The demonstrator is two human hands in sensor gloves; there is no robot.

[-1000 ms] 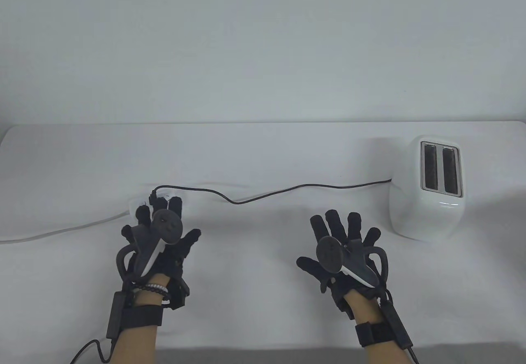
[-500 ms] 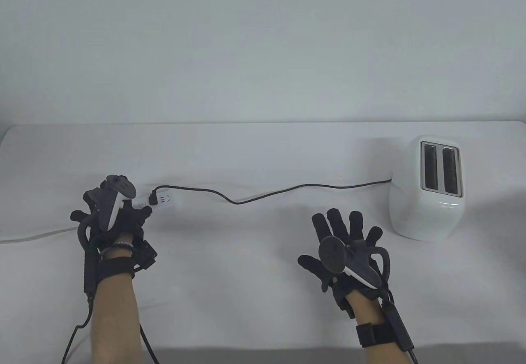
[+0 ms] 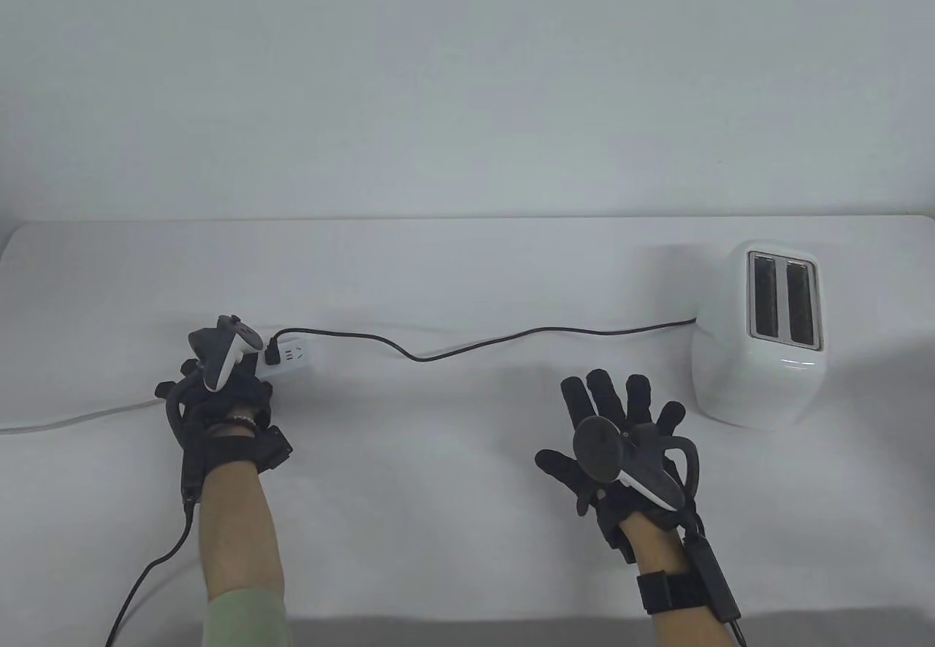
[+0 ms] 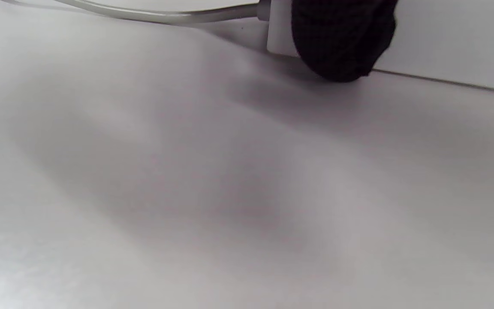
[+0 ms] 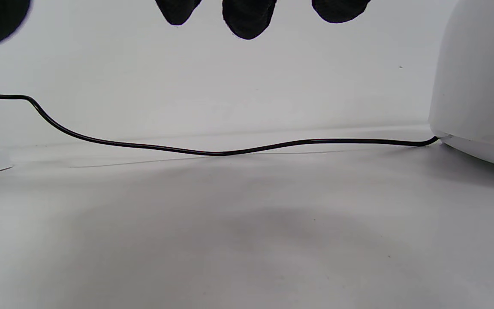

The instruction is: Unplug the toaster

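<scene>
Black plug (image 3: 272, 352) seated in power strip (image 3: 292, 360), just right of left grip (image 3: 219, 399) grasping it.

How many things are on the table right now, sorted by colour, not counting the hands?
White: 3, namely the toaster, the power strip and its white lead.
Black: 1, the toaster cord, its plug seated in the power strip.
Total: 4.

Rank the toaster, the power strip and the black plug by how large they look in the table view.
1. toaster, clearly the largest
2. power strip, partly hidden behind the left hand, so its full size is unsure
3. black plug, the smallest
</scene>
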